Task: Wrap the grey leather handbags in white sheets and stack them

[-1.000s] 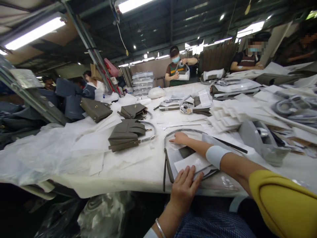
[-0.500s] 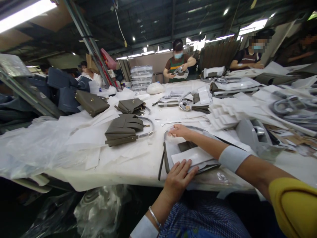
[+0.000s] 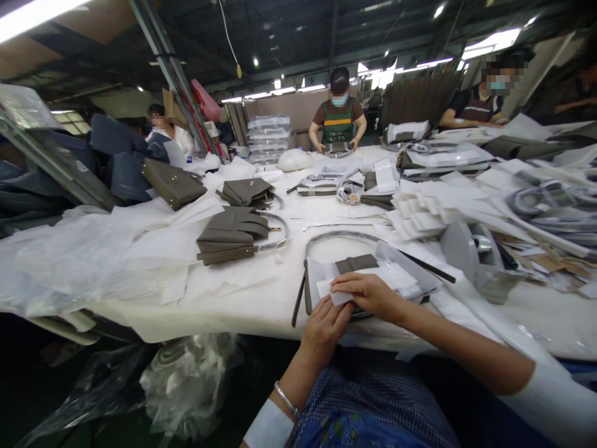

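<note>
A grey handbag with a curved handle lies flat at the near table edge, partly covered by white paper pieces. My right hand rests on its near end, fingers pinching a small white paper. My left hand sits just below, fingers curled against the same paper and the bag's near edge. Both hands touch each other there.
Two more grey bags lie to the left on white wrapping sheets. Stacks of white paper and wrapped parts fill the right side. Other people work at the far end. Clear plastic hangs below the table edge.
My right hand pulled back from the bag's far handle to its near end, meeting my left hand. The left hand's fingers went from flat to curled on the paper.
</note>
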### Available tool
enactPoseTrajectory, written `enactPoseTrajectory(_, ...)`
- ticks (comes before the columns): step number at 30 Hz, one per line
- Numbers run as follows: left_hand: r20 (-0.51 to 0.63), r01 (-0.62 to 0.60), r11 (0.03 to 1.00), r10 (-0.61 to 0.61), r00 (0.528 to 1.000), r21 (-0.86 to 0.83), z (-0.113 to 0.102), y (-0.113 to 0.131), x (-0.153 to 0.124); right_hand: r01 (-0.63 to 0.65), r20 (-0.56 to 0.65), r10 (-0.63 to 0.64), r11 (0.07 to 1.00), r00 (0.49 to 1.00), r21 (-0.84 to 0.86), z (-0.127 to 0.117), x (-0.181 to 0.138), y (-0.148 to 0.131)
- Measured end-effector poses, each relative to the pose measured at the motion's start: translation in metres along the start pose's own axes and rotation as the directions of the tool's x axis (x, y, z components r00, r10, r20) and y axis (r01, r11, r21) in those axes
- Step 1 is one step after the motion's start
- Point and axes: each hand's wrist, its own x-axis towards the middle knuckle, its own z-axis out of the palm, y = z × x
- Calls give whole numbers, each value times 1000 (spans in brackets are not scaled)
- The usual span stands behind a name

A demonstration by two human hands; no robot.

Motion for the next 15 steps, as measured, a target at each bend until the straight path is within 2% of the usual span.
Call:
enactPoseTrajectory(7, -154, 164, 983, -175, 972, -84, 13, 3, -14, 89, -159, -117, 981, 980, -170, 15, -32, 2)
enactPoseTrajectory(12, -181, 220, 961, -250, 951, -168, 11, 3, -15, 220, -197, -265, 950, 944, -222, 22, -42, -1)
enactPoseTrajectory(15, -142, 234, 956, -261, 955, -178, 7, 3, -12, 275, -165, -330, 918, 929, -287, 25, -49, -10)
